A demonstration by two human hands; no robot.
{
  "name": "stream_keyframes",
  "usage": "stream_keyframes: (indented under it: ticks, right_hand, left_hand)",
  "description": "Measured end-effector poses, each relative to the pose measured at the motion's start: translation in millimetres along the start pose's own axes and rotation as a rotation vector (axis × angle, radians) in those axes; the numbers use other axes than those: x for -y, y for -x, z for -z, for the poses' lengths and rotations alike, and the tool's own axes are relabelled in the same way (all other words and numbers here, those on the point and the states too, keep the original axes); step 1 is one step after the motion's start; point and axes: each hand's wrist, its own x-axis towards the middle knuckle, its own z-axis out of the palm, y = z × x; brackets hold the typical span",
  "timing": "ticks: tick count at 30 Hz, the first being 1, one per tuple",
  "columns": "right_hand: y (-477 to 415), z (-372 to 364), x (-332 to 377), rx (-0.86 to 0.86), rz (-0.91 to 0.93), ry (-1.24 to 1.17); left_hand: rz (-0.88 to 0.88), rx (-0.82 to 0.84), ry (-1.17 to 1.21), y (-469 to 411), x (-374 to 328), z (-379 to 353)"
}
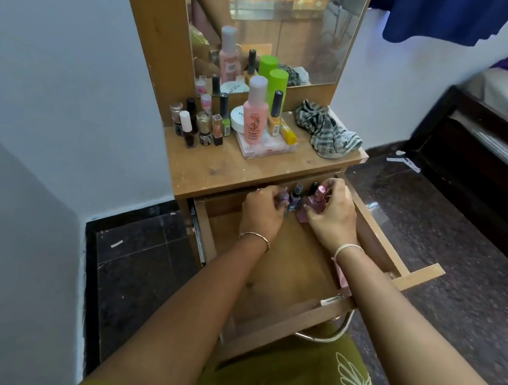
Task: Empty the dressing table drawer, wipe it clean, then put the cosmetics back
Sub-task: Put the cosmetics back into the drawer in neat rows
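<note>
Both hands were down in the pulled-out drawer (pixel 284 269) of the dressing table (pixel 217 168), working at the far end of it, right under the tabletop edge. Left hand (pixel 261 212) had its fingers curled around a small purple nail polish bottle (pixel 283 197), and right hand (pixel 333 216) was closed around a pink bottle (pixel 317 197), thumb and fingertips pinching it at the front. Between those two stood a little dark blue bottle (pixel 295 197), just beside both, not obviously gripped by either hand. Rest of the drawer floor looked like bare wood, apart from something pink tucked against the right wall near the right wrist, too hidden to tell what. Up on the tabletop there was a tall peach bottle (pixel 255 112) sitting on a clear box, a green can (pixel 276 89) behind it, a cluster of nail polishes (pixel 197 124) to the left, and a crumpled striped cloth (pixel 327 131) off to the right by the mirror (pixel 274 19).
</note>
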Motion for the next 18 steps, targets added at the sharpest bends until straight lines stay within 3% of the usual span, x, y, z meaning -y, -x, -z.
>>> stream_keyframes:
  ticks: [18]
  right_hand:
    - [6.3,-1.5,4.8,0.017,0.036,0.056]
  left_hand:
    - [-0.087,-0.017,-0.04,4.2,-4.2,3.3]
